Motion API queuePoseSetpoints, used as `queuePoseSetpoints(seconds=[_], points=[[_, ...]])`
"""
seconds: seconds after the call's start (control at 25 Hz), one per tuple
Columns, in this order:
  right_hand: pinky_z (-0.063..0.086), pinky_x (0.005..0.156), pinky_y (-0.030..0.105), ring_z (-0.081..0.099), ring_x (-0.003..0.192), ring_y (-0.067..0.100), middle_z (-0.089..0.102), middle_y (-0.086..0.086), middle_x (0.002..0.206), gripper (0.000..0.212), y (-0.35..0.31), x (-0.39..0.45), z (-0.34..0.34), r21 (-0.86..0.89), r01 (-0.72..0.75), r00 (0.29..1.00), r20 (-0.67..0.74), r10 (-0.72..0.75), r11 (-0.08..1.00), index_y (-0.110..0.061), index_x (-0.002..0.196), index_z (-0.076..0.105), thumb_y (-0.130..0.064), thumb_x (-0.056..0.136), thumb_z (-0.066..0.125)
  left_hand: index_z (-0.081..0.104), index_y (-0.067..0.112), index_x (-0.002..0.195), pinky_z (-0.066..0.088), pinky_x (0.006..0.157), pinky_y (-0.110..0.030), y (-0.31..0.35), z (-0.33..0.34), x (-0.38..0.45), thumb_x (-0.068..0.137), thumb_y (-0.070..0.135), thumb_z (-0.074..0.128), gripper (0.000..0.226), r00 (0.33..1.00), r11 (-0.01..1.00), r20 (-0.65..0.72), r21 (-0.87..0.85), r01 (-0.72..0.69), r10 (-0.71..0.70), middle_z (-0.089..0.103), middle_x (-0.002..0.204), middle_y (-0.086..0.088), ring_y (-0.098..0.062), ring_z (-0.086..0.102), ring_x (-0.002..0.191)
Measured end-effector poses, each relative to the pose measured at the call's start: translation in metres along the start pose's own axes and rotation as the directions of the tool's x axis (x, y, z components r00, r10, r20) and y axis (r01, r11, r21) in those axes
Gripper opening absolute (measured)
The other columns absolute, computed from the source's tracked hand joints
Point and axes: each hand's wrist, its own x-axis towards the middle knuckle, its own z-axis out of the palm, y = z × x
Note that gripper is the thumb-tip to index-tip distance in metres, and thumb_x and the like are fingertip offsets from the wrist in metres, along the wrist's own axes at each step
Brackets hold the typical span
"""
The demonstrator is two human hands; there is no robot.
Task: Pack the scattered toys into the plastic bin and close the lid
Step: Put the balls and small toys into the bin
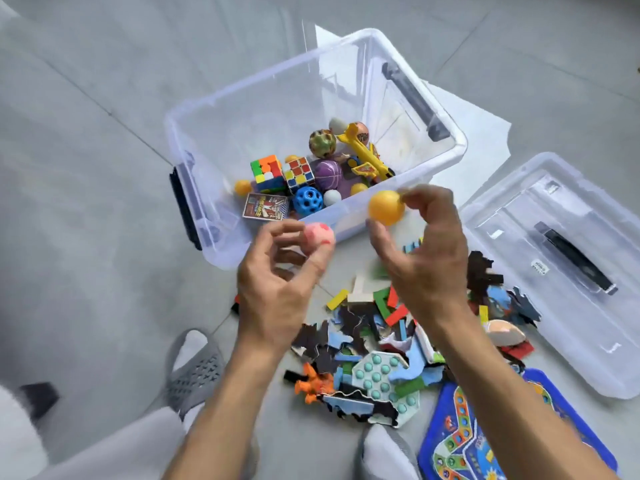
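Observation:
A clear plastic bin [446,157] stands open on the grey floor, holding two puzzle cubes [266,173], several balls, a yellow toy [367,154] and a card box [265,206]. My left hand [277,282] pinches a pink ball with red marks [319,237] just in front of the bin's near wall. My right hand [429,251] holds an orange ball [386,207] between thumb and fingertips at the bin's near rim. The clear lid [540,271] with a black handle lies on the floor to the right.
A heap of puzzle pieces, coloured blocks [388,303], an orange figure [313,382], a teal pop-bubble board [381,375] and a blue game board [460,441] lies on the floor below my hands. My slippered foot [197,368] is at lower left.

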Motion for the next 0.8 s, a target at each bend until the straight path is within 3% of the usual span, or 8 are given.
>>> queuePoseSetpoints(seconds=[0.08,0.2,0.28,0.36,0.44,0.56,0.68,0.8], points=[[0.038,0.077,0.031,0.051,0.088,0.015,0.054,-0.010,0.094,0.031,-0.014,0.028,0.025,-0.092,0.076,0.995,0.073,-0.070,0.993,-0.013,0.105,0.055,-0.025,0.082,0.073,0.062,0.026,0.092,0.051,0.064,-0.022,0.007,-0.030,0.037,0.076,0.026,0.081,0.024,0.990,0.999,-0.143,0.031,0.017,-0.012,0.070,0.086,0.006,-0.007,0.065,0.072],[0.045,0.075,0.037,0.062,0.084,0.025,0.069,0.001,0.089,0.013,-0.009,0.045,0.054,-0.249,0.232,0.954,0.249,-0.169,0.940,-0.013,0.093,0.064,-0.019,0.082,0.065,0.061,0.028,0.094,0.056,0.073,-0.031,-0.006,-0.037,0.071,0.076,0.034,0.078,0.026,0.990,0.964,-0.028,0.224,0.140,-0.137,0.070,0.093,0.006,-0.012,0.067,0.086],[0.047,0.085,0.037,0.062,0.095,0.025,0.071,0.003,0.096,0.014,-0.002,0.031,0.048,-0.226,0.206,0.968,0.191,-0.164,0.952,-0.013,0.093,0.068,-0.015,0.081,0.061,0.062,0.027,0.098,0.055,0.076,-0.031,-0.016,-0.032,0.064,0.079,0.032,0.074,0.024,0.994,0.929,-0.004,0.354,0.106,-0.112,0.067,0.097,0.008,-0.010,0.065,0.085],[0.044,0.089,0.033,0.057,0.100,0.019,0.069,0.001,0.104,0.018,0.011,-0.008,0.026,-0.164,0.032,0.998,0.061,-0.023,0.986,-0.013,0.099,0.067,-0.011,0.083,0.060,0.061,0.025,0.100,0.047,0.072,-0.026,-0.022,-0.022,0.033,0.084,0.025,0.066,0.017,0.999,0.921,-0.042,0.391,-0.006,0.024,0.063,0.101,0.010,-0.008,0.060,0.084],[0.045,0.090,0.037,0.056,0.102,0.018,0.066,0.001,0.111,0.023,0.051,-0.057,-0.003,-0.231,-0.115,0.993,-0.028,0.111,0.966,-0.015,0.105,0.064,-0.011,0.083,0.061,0.062,0.024,0.101,0.042,0.071,-0.025,-0.032,0.001,-0.009,0.085,0.019,0.064,0.017,0.991,0.904,0.118,0.415,-0.101,0.056,0.059,0.103,0.009,-0.008,0.057,0.084],[0.036,0.108,0.052,0.037,0.136,0.029,0.039,0.005,0.150,0.061,0.128,-0.102,-0.061,-0.655,-0.288,0.890,0.086,0.447,0.698,-0.024,0.138,0.045,-0.039,0.083,0.065,0.064,0.027,0.095,0.049,0.076,-0.029,-0.061,0.044,-0.065,0.081,0.015,0.066,0.018,0.906,0.908,0.417,0.402,-0.114,-0.071,0.060,0.099,0.010,-0.009,0.059,0.085],[0.037,0.108,0.050,0.029,0.143,0.031,0.016,0.003,0.161,0.103,0.177,-0.123,-0.104,-0.813,-0.184,0.691,0.292,0.661,0.552,-0.035,0.151,0.012,-0.051,0.071,0.074,0.064,0.029,0.093,0.046,0.074,-0.015,-0.079,0.064,-0.096,0.083,0.017,0.064,0.016,0.842,0.916,0.504,0.400,-0.028,-0.194,0.061,0.100,0.013,-0.003,0.060,0.087],[0.046,0.094,0.044,0.050,0.122,0.029,0.042,0.007,0.144,0.100,0.192,-0.135,-0.116,-0.830,-0.121,0.715,0.307,0.628,0.544,-0.033,0.147,0.021,-0.036,0.064,0.077,0.064,0.029,0.092,0.039,0.065,-0.003,-0.079,0.065,-0.109,0.085,0.017,0.063,0.014,0.813,0.909,0.525,0.417,0.014,-0.253,0.062,0.098,0.016,0.004,0.059,0.083]])
